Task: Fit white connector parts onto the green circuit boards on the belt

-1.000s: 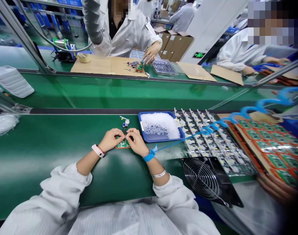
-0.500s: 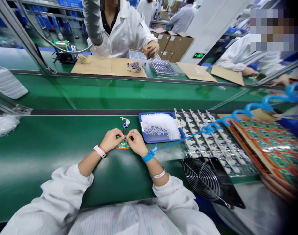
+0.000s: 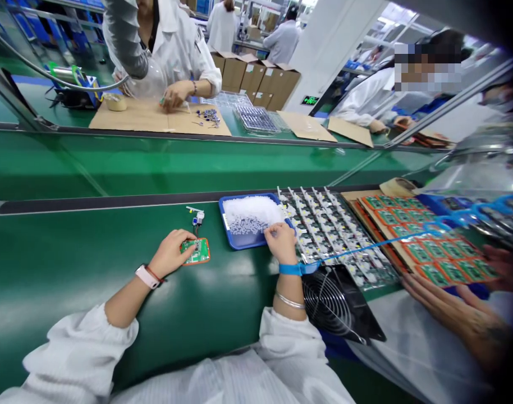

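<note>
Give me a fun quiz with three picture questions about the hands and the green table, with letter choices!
1. Where is the right hand?
A on the fan
B at the corner of the blue tray
C on the cardboard

2. What colour is the strap on the right wrist?
A red
B yellow
C blue

3. How is the green circuit board lying?
A standing up
B flat on the green belt
C inside the tray

Answers:
1 B, the fingers reach the tray's corner.
2 C, the strap is clearly blue.
3 B, it lies flat beside the left hand, whose fingers touch it.
</note>
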A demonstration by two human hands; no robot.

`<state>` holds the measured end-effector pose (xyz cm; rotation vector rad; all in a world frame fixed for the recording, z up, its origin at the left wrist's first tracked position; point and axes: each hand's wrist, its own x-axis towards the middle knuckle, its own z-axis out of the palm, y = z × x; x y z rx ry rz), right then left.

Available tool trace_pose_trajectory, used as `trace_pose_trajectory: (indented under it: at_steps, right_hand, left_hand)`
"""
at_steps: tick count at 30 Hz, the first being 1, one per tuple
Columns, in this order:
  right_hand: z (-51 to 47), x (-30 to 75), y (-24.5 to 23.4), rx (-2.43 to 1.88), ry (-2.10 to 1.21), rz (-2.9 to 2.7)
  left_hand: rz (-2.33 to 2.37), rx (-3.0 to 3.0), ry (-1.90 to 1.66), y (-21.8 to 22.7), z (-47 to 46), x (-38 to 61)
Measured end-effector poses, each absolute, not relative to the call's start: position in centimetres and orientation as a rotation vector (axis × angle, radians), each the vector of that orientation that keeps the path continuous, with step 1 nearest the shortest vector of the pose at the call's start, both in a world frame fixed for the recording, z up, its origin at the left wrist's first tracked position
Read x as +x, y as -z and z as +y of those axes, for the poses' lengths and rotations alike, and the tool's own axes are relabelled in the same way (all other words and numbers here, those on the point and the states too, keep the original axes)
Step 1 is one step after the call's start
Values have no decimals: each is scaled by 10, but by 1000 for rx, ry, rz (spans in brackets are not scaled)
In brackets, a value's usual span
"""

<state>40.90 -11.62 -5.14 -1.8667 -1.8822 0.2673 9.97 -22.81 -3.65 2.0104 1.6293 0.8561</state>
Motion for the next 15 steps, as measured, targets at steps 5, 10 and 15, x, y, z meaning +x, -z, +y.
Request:
trace_pose_trajectory:
  at_steps: [5,10,15]
  right_hand:
    - [-117,404,59,-1815,-257,-1921]
    - [-116,407,51,-1731,-289,-1902]
    - [-138,357,22,-1278,-552,-1933]
  left_hand:
    - [1619,2018,-858,39,-228,99]
    - [1614,2004,-873,40,-228,98]
    - [1597,1926,-958,36,-228,100]
